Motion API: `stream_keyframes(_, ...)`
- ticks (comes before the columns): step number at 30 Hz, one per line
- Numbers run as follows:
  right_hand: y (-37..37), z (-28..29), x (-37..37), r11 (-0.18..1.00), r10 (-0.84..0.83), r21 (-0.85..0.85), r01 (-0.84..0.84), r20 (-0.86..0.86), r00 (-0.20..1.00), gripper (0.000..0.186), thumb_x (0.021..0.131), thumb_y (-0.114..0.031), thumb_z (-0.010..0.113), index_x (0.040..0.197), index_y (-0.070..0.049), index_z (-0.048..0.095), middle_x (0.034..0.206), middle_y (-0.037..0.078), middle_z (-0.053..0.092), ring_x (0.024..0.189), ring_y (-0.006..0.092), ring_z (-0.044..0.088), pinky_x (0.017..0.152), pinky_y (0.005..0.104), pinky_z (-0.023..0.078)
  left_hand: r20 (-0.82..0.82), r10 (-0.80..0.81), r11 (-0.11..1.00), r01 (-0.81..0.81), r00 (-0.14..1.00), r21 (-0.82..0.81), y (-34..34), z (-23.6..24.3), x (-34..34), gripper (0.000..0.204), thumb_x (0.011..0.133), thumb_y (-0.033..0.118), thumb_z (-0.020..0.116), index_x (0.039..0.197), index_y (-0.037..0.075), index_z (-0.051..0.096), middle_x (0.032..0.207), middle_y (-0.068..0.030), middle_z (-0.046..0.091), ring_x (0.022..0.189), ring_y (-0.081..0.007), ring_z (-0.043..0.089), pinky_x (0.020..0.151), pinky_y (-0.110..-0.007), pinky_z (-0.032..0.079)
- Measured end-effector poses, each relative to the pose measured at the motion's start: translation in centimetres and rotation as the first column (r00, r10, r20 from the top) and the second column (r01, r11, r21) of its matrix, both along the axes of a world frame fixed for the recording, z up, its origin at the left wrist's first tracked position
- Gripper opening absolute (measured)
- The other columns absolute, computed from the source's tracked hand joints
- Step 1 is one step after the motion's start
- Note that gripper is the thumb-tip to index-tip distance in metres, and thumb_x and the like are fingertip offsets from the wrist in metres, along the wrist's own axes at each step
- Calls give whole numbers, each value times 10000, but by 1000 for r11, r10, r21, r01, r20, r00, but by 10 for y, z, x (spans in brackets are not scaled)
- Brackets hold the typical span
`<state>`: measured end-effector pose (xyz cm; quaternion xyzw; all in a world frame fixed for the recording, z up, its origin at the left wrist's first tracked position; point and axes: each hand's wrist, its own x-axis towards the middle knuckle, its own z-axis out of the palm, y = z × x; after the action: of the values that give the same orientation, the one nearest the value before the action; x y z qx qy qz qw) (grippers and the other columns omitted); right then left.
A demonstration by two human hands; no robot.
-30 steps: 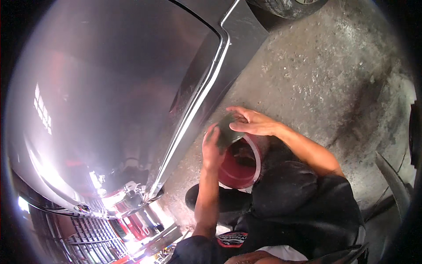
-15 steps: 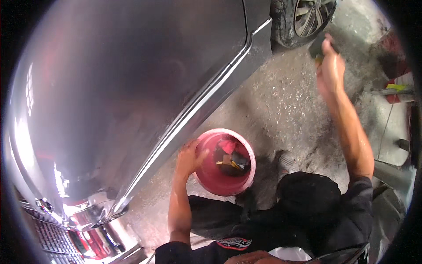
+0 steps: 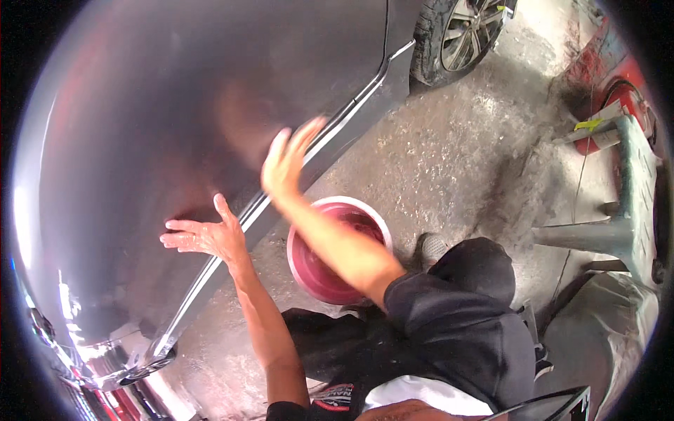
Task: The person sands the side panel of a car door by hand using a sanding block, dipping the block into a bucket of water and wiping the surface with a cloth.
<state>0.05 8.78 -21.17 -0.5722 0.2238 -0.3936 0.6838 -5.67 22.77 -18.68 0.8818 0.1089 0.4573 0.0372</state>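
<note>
Over the dark, glossy car side (image 3: 140, 161), my left hand (image 3: 207, 235) is spread with wet fingers and thumb apart, at or just above the panel. My right hand (image 3: 286, 165) reaches across to the left, its fingers stretched out by the chrome strip (image 3: 330, 144); it is slightly blurred and nothing shows in it. Whether either palm touches the car I cannot tell. Beneath my right forearm stands a pink-red bucket (image 3: 305, 270) on the floor, its contents mostly hidden by the arm.
A car wheel (image 3: 463, 35) is at the top, with a small yellowish thing (image 3: 505, 10) by its rim. To the right are a grey-green plastic chair (image 3: 635, 203) and a red container (image 3: 597, 144). Wet concrete floor (image 3: 435, 154) lies between.
My right hand has swung from near the wheel to the car side; the dark object it held is gone from it. My left hand has left the bucket rim for the panel.
</note>
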Motion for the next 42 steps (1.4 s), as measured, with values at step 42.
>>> stream_keyframes(42, -99, -22, 3, 982, 81, -163, -99, -115, 990, 717, 1046, -344, 305, 1509, 109, -4, 1581, 333, -20, 1488, 440, -8, 1214, 495, 35, 25, 18, 934, -26, 1000, 355, 27, -85, 18, 1652, 473, 842, 739, 1464, -118, -168, 1462, -463, -203, 1389, -614, -159, 1012, -800, 22)
